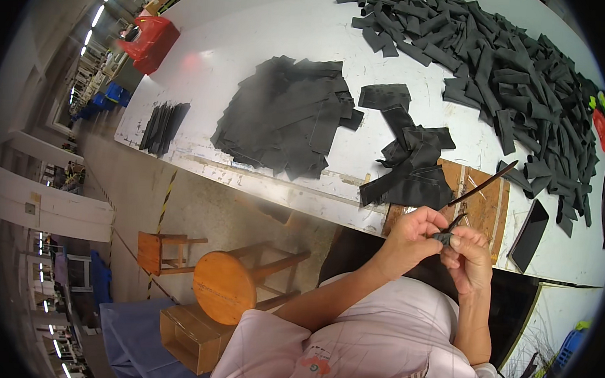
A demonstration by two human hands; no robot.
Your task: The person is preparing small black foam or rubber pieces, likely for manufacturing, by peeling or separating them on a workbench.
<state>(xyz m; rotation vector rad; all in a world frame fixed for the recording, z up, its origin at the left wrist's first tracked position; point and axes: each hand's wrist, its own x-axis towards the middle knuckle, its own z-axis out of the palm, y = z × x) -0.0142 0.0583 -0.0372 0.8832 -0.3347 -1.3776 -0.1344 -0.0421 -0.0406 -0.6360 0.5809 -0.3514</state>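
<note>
Close in front of my body, both hands meet at the table's near edge. Between their fingertips is a small dark fabric piece (441, 238). My left hand (407, 244) pinches it from the left, and my right hand (472, 258) grips it from the right with the thumb on top. A dark pointed end sticks up from between the fingers; what it belongs to is unclear. Just beyond, a thin dark curved strip (484, 184) slants over a brown wooden board (483, 207). Several flat black fabric pieces (414, 150) lie in a loose heap left of the board.
A broad stack of flat black pieces (282, 116) covers the white table's (199, 81) middle. A large pile of folded dark strips (500, 76) fills the far right. A dark flat rectangle (529, 235) lies right of the board. Wooden stools (225, 287) stand at left.
</note>
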